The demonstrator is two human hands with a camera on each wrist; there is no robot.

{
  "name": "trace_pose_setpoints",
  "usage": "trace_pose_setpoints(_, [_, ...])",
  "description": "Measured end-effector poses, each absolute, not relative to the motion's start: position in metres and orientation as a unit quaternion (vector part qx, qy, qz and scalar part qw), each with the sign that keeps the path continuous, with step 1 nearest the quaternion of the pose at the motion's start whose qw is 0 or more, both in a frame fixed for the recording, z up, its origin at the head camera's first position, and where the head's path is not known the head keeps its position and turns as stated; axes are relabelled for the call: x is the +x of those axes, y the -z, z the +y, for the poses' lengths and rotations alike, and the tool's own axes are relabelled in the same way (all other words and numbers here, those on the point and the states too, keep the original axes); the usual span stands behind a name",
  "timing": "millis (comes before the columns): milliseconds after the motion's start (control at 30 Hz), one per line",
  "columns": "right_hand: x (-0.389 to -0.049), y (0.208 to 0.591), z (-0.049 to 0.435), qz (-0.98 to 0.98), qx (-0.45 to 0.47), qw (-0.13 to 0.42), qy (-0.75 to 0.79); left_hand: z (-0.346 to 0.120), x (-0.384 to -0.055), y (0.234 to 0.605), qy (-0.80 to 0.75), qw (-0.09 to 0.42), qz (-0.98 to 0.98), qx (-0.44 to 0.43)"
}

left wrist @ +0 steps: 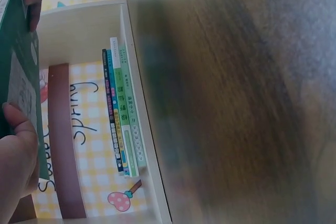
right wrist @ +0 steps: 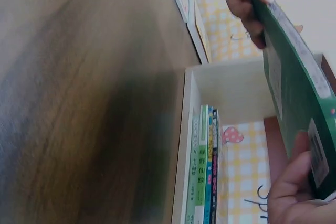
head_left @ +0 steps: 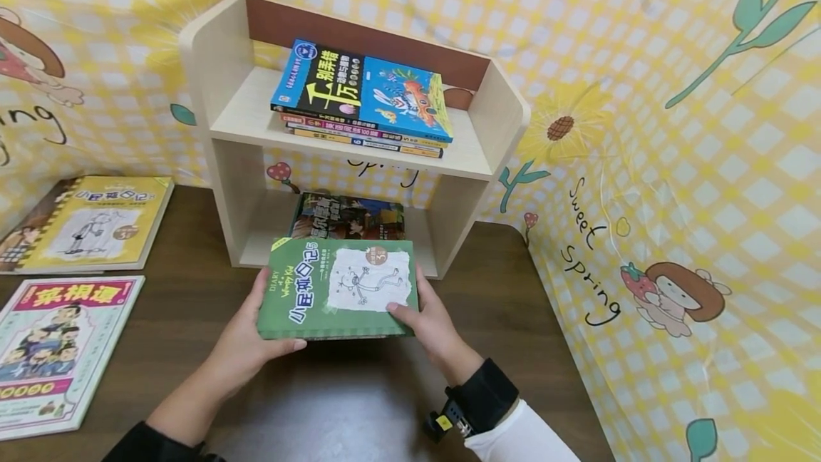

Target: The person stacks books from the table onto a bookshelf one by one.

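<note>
Both hands hold a green Diary of a Wimpy Kid book point(head_left: 308, 319) raised in front of the shelf, its cover facing up. My left hand point(head_left: 240, 337) grips its left edge, with the thumb along the near edge. On the other side my right hand point(head_left: 436, 319) grips the right edge, thumb on the cover and fingers underneath. Behind the book, on the lower level of a small wooden shelf point(head_left: 221, 198), lies a dark-covered book point(head_left: 349, 216) on a stack. The wrist views show that stack's spines point(left wrist: 121, 114), several of them, some green. The green book hides part of the lower level.
A stack of books topped by a blue and black one point(head_left: 362, 91) lies on the upper shelf. At the left of the brown table point(head_left: 513, 376) are a yellow book point(head_left: 105, 223) and a pink-and-white comic book point(head_left: 60, 348). Yellow checked cloth point(head_left: 673, 162) covers the walls.
</note>
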State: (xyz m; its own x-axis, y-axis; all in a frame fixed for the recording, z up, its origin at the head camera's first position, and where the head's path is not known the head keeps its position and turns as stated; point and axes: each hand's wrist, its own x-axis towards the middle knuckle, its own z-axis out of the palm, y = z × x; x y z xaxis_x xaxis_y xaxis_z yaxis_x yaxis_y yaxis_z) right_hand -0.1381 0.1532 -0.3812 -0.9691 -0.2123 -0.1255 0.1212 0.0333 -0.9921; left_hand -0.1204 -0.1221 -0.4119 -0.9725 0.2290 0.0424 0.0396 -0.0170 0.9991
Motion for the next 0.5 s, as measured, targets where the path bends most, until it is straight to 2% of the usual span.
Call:
trace_pose_setpoints(233, [-0.127, 0.388, 0.154, 0.656, -0.151, 0.139, 0.726, -0.127, -0.123, 0.41, -0.716, 0.057, 0.69, 0.094])
trace_pose_setpoints(500, [-0.125, 0.395, 0.152, 0.682, -0.149, 0.118, 0.707, -0.126, -0.127, 0.407, -0.691, 0.053, 0.715, 0.09])
